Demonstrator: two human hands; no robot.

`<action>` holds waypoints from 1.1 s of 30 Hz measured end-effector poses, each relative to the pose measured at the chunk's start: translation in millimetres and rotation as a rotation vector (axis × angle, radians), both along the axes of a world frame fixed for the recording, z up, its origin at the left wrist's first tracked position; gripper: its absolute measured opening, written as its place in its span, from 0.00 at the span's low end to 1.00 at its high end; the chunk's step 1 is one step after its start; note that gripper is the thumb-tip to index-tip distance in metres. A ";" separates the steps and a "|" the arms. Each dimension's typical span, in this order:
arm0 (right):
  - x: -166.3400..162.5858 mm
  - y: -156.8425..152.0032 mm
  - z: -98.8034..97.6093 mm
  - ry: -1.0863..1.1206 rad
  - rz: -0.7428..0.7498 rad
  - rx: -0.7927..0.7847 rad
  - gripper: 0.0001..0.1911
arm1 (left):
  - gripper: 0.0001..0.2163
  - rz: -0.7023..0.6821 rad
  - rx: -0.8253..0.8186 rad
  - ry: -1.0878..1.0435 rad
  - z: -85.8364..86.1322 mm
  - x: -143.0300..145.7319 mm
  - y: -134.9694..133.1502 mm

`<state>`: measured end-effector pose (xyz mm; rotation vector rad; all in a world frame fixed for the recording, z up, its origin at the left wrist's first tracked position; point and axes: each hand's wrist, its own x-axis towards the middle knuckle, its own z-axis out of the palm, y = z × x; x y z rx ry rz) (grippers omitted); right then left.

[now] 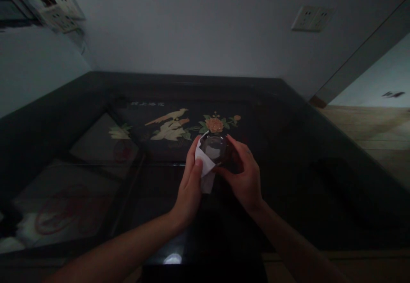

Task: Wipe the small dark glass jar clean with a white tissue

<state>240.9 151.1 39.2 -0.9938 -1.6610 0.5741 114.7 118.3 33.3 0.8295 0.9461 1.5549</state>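
Observation:
Between my two hands a small round clear glass bowl or cup [214, 147] is held up over the dark glossy table; its exact kind is hard to tell in the dim light. A folded white tissue [205, 163] lies against the glass's left side, and one end hangs below it. My left hand [191, 174] is closed on the tissue, with the thumb in front, pressing it to the glass. My right hand [245, 172] curves around the glass's right side, thumb below and fingers above.
The dark glossy tabletop [288, 146] bears an inlaid bird-and-flower picture [173, 125] and reflects the room. Behind it, the wall [185, 30] carries a double socket [313, 18] on the right and more sockets [62, 11] on the left. Pale floor [368, 125] shows at right.

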 end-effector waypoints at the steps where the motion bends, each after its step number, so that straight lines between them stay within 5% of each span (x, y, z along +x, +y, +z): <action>1: 0.1 -0.6 0.1 0.004 0.019 0.003 0.34 | 0.21 0.007 0.000 0.005 0.2 -1.2 1.2; 5: -0.8 -3.9 -0.1 -0.006 0.085 0.017 0.36 | 0.18 0.013 -0.035 0.013 7.6 -12.0 13.1; 9: 0.1 -6.2 0.6 -0.015 0.139 0.003 0.37 | 0.15 -0.182 -0.109 0.022 20.0 -27.5 30.5; 14: -1.1 -6.6 0.8 -0.004 0.222 -0.017 0.39 | 0.07 -0.023 -0.341 -0.152 25.9 -29.2 37.2; 26: 1.2 -2.0 -1.4 0.042 0.127 -0.011 0.36 | 0.16 0.007 -0.082 -0.163 14.9 -6.8 11.1; 33: 5.8 0.3 3.2 -0.001 0.286 -0.068 0.36 | 0.09 -0.006 -0.371 -0.230 29.3 -21.9 30.1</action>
